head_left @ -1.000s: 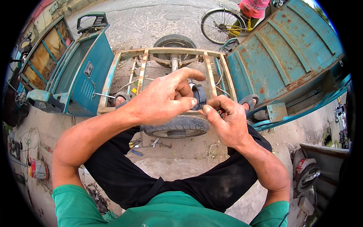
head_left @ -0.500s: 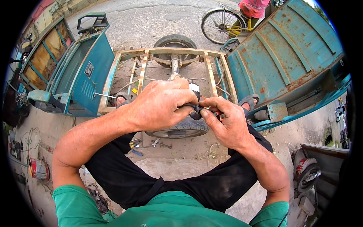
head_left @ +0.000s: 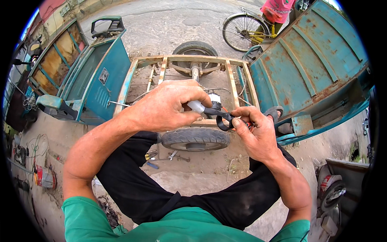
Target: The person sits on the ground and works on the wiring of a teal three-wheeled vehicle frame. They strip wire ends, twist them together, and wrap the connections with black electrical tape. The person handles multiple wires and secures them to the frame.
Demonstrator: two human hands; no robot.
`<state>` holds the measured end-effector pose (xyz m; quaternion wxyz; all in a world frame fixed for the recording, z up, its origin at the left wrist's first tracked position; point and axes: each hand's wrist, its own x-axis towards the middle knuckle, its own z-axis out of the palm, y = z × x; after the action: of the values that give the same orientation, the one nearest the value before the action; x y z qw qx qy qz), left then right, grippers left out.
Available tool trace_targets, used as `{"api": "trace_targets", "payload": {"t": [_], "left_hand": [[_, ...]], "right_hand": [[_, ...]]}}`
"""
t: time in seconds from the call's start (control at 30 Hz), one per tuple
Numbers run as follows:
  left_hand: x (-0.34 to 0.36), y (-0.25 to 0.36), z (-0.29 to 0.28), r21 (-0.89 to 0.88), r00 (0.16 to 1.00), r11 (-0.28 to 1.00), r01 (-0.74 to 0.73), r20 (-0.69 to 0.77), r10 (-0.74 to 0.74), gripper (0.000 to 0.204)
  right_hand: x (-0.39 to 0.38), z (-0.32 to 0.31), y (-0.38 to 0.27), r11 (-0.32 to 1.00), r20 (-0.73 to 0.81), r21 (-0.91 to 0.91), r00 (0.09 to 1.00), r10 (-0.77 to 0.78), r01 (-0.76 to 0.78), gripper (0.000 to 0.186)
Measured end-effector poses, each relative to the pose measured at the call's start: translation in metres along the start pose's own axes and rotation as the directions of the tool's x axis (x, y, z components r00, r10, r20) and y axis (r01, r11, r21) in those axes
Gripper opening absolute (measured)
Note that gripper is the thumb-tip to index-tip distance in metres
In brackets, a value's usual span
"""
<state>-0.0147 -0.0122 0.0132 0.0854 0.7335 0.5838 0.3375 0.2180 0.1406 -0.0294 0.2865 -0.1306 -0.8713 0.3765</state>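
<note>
My left hand point(head_left: 167, 107) is closed around a grey sleeved cable end point(head_left: 196, 106) that pokes out past my fingers. A black strip runs from that end to a small black ring-shaped roll of tape point(head_left: 223, 121). My right hand point(head_left: 258, 135) pinches the roll between thumb and fingers, with thin red and orange wires point(head_left: 249, 125) showing at my fingertips. Both hands are held close together above a worn tyre point(head_left: 195, 139). My palm hides the rest of the cable.
Below my hands lies a stripped wooden-and-metal vehicle frame point(head_left: 161, 62) with a far wheel point(head_left: 194, 48). A teal cab point(head_left: 90, 76) lies at left, a rusty teal cargo bed point(head_left: 310, 68) at right. Hand tools point(head_left: 167, 155) lie on the dirt. A bicycle point(head_left: 242, 30) and a person in pink stand beyond.
My left hand's fingers, spread a second ago, have curled shut around the grey cable end. The right hand has shifted a little to the right with the black roll.
</note>
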Motion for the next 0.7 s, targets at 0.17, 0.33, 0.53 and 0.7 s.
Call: {"api": "trace_targets", "payload": {"t": [0.17, 0.33, 0.53, 0.7], "left_hand": [[-0.001, -0.002, -0.001, -0.029, 0.998, 0.998, 0.051, -0.032, -0.052, 0.032], [0.002, -0.003, -0.003, -0.032, 0.996, 0.996, 0.079, -0.024, -0.08, 0.031], [0.001, -0.005, -0.003, -0.024, 0.994, 0.994, 0.107, -0.014, -0.107, 0.029], [0.0, -0.007, -0.003, -0.013, 0.995, 0.995, 0.103, -0.009, -0.103, 0.029]], "right_hand": [[0.003, -0.006, -0.006, 0.998, 0.101, 0.037, 0.994, 0.045, -0.049, 0.023], [0.003, -0.011, -0.005, 0.966, 0.222, 0.155, 0.96, 0.169, -0.206, 0.03], [0.009, -0.019, -0.011, 0.935, 0.332, 0.221, 0.923, 0.196, -0.278, 0.043], [0.009, -0.02, -0.011, 0.909, 0.347, 0.302, 0.921, 0.176, -0.288, 0.047]]}}
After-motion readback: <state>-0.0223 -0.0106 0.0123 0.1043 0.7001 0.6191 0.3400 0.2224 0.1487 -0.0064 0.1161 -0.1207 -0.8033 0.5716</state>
